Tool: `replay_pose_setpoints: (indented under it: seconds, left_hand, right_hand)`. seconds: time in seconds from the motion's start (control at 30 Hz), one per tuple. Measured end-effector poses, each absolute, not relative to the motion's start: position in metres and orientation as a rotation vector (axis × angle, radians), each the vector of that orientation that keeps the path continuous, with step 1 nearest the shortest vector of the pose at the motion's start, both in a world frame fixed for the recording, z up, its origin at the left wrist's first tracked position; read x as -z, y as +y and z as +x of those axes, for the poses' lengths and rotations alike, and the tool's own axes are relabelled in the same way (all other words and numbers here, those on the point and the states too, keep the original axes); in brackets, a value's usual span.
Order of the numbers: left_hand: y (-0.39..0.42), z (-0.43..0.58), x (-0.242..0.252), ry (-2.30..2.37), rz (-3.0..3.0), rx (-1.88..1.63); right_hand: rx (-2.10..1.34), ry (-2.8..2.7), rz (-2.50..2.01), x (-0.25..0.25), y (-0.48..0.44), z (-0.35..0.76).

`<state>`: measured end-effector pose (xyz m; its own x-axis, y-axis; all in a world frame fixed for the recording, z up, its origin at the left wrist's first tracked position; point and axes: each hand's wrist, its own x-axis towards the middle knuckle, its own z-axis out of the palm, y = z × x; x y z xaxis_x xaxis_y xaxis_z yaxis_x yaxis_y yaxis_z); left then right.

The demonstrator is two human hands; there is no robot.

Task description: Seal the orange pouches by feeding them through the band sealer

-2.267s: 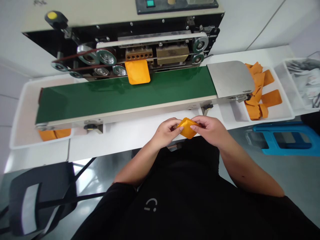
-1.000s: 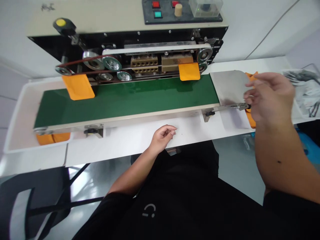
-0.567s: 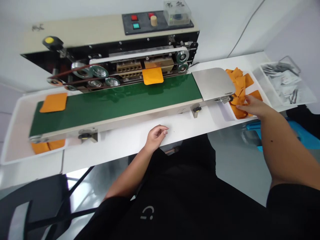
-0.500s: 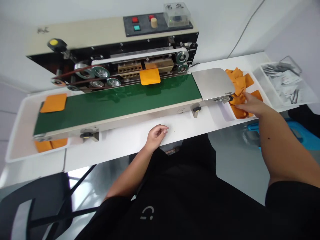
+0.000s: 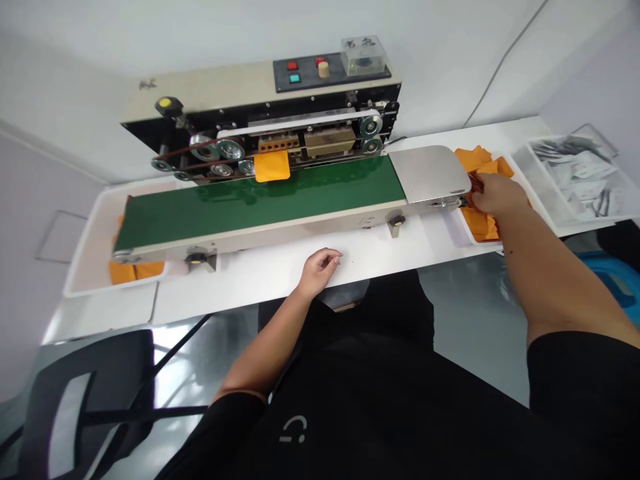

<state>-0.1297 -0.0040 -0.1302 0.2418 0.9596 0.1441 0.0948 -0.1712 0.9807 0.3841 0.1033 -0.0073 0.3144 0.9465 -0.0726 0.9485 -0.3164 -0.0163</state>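
Now our right hand point(image 5: 500, 197) has settled into the orange pouches point(image 5: 481, 228) in the tray point(image 5: 456, 230) beside the belt point(image 5: 260, 200). Its fingers are hidden, so we cannot tell their grip. Our left hand point(image 5: 319, 267) lies loosely curled and empty on the desk point(image 5: 250, 277).

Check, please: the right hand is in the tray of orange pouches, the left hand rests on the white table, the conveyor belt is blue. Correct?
No: in the head view the conveyor belt is green, not blue. The right hand is in the tray of orange pouches; the left hand rests on the white table.
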Motion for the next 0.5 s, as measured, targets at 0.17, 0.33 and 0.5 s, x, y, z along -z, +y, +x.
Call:
replay_pose_setpoints:
  seconds: [0.17, 0.33, 0.5]
  left_hand:
    - [-0.004, -0.13, 0.128, 1.056, 1.529, -1.078]
    - [-0.004, -0.13, 0.127, 1.06, 1.537, -1.062]
    - [-0.002, -0.129, 0.127, 1.058, 1.551, -1.051]
  right_hand:
    - [-0.007, 1.716, 2.588, 0.013, 0.103, 0.397]
    - [-0.079, 1.727, 2.782, 0.011, 0.092, 0.399]
    - [-0.018, 1.834, 2.856, 0.004, 0.081, 0.395]
